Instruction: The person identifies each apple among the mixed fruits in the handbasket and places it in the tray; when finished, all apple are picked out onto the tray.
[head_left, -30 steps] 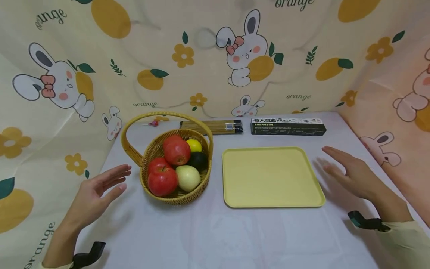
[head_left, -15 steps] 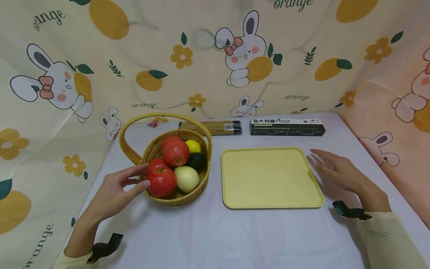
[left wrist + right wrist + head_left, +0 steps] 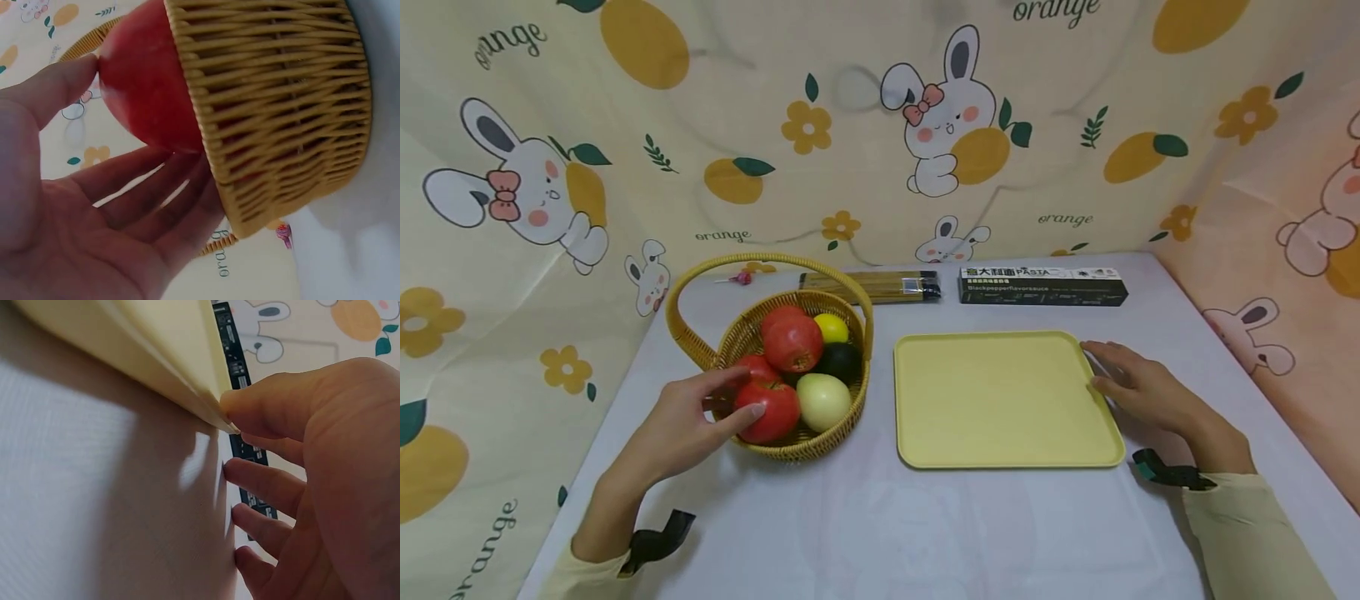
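With 12 o'clock at the far edge of the worktop [image 3: 880,525], the left grip [image 3: 681,421] is at 9 o'clock, thumb and fingers closed against opposite sides of a red apple [image 3: 782,417]. The apple sits at 7 o'clock in the wicker basket [image 3: 281,94]. The right grip [image 3: 1153,396], at 3 o'clock, pinches the right rim of the yellow tray [image 3: 1000,404] between thumb and index finger. Deeper in the basket: pale green fruit [image 3: 825,402] at 4 o'clock, yellow fruit [image 3: 832,327] at 1 o'clock. Along the far edge: flat brown pack [image 3: 880,287] at 12 o'clock, pasta box [image 3: 1042,287] at 1 o'clock.
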Action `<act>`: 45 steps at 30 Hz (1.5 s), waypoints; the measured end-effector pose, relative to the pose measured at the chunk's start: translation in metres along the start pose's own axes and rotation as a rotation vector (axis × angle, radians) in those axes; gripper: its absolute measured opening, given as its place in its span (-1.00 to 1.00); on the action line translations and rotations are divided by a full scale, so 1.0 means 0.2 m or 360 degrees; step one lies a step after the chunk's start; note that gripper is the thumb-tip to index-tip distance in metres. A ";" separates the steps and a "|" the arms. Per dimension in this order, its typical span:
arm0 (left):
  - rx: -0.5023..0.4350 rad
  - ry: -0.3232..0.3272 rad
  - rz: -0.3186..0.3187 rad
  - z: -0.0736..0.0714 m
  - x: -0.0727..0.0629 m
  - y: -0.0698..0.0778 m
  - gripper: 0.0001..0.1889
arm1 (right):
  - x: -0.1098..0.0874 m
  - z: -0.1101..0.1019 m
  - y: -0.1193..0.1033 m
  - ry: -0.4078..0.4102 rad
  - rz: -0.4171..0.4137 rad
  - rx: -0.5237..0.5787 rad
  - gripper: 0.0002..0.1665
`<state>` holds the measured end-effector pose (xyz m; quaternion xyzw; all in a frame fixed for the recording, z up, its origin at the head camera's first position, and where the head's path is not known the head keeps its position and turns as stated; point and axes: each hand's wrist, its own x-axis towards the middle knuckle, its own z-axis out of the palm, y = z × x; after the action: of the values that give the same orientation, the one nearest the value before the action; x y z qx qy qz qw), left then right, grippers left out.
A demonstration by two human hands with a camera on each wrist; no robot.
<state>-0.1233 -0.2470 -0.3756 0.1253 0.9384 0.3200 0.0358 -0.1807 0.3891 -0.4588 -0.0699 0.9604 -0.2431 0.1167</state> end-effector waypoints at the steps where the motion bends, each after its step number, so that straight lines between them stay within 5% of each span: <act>1: 0.0022 -0.0004 -0.0004 0.00 0.00 0.01 -0.30 | 0.00 0.00 0.00 0.0000 -0.0001 -0.0003 -0.10; 16: 0.0205 0.0087 -0.0098 0.11 0.01 0.15 -0.21 | 0.01 0.01 0.02 -0.0022 0.0012 -0.0039 -0.05; 27: 0.0027 0.0107 -0.0089 0.02 -0.03 0.15 -0.20 | 0.01 0.01 0.00 -0.0019 -0.0016 -0.0089 -0.08; 34: -0.0137 0.0173 0.0052 0.02 -0.03 0.19 -0.15 | 0.00 0.01 0.00 -0.0016 0.0004 -0.0125 -0.07; 45: -0.0524 0.0041 0.0373 0.12 0.06 0.31 -0.21 | 0.00 0.01 0.00 -0.0015 0.0014 -0.0131 -0.06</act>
<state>-0.1191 -0.1833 -0.3565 0.2220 0.8527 0.4728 0.0064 -0.1803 0.3890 -0.4606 -0.0715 0.9693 -0.2026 0.1193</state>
